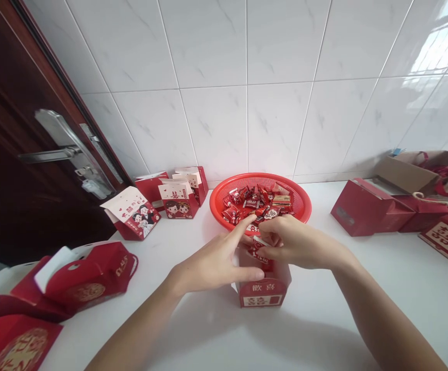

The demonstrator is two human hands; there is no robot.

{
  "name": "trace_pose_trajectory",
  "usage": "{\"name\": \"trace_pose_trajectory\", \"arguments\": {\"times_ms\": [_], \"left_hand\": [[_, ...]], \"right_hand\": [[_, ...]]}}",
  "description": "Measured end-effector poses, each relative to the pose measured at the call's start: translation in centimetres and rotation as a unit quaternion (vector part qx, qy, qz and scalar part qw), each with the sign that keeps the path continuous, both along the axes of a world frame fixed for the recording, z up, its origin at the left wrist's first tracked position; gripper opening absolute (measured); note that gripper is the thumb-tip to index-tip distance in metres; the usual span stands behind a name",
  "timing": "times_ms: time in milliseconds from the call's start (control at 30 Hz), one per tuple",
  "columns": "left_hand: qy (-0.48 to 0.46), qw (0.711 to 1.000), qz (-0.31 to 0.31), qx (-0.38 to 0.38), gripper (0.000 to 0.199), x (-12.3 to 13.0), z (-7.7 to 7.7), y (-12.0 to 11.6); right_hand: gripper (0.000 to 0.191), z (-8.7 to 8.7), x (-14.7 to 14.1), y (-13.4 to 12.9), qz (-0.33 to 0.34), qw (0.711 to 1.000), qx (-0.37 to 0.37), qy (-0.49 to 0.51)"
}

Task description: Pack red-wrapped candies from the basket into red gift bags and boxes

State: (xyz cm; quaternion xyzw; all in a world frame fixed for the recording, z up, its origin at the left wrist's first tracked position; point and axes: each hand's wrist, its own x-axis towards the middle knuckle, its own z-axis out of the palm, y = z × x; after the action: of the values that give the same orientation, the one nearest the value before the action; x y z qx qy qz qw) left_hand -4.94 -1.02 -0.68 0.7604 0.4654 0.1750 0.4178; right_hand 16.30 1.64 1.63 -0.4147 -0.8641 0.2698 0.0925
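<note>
A small red candy box with white and gold lettering stands upright on the white table, its top unfolded. My left hand is at its left side, thumb across the front edge and fingers toward the back, gripping the box. Over the opening, my right hand has its fingers curled around a red-wrapped candy, partly hidden by the fingers. Directly behind both hands sits a red plastic basket holding several wrapped candies.
Small cartoon-printed boxes stand back left, near a dark door. Red handled boxes line the left edge. On the right are more red boxes and an open cardboard carton. A tiled wall bounds the table behind.
</note>
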Motion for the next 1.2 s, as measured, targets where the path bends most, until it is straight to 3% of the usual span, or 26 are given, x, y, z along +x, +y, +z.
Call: {"name": "trace_pose_trajectory", "arguments": {"times_ms": [100, 200, 600, 800, 1000, 1100, 1200], "left_hand": [[0.032, 0.999, -0.006, 0.002, 0.118, -0.1, 0.0, -0.3], [0.075, 0.997, -0.025, 0.015, 0.133, -0.1, 0.0, -0.8], [0.085, 0.995, -0.045, 0.017, 0.139, 0.0, -0.3, -0.9], [0.090, 0.995, -0.042, 0.012, 0.139, 0.0, -0.4, -1.0], [0.089, 0.995, -0.038, 0.018, 0.132, -0.1, -0.3, -0.9], [0.078, 0.997, -0.022, 0.010, 0.130, 0.0, -0.1, -0.8], [0.068, 0.998, -0.007, 0.010, 0.131, 0.1, 0.0, -0.8]], "right_hand": [[0.011, 0.0, 0.0, -0.2, -0.025, 0.998, 0.031, -0.058], [0.013, -0.1, -0.5, -0.6, -0.027, 0.990, 0.064, -0.121], [0.021, -0.1, -2.0, -1.0, -0.052, 0.986, 0.078, -0.141], [0.022, -0.5, -1.7, -1.2, 0.015, 0.982, 0.096, -0.162], [0.040, 0.3, 0.0, -0.5, 0.120, 0.986, 0.044, -0.107], [0.036, 1.1, 1.1, -0.3, 0.125, 0.989, 0.038, -0.068], [0.021, 1.3, 1.7, -0.2, 0.082, 0.993, 0.057, -0.059]]}}
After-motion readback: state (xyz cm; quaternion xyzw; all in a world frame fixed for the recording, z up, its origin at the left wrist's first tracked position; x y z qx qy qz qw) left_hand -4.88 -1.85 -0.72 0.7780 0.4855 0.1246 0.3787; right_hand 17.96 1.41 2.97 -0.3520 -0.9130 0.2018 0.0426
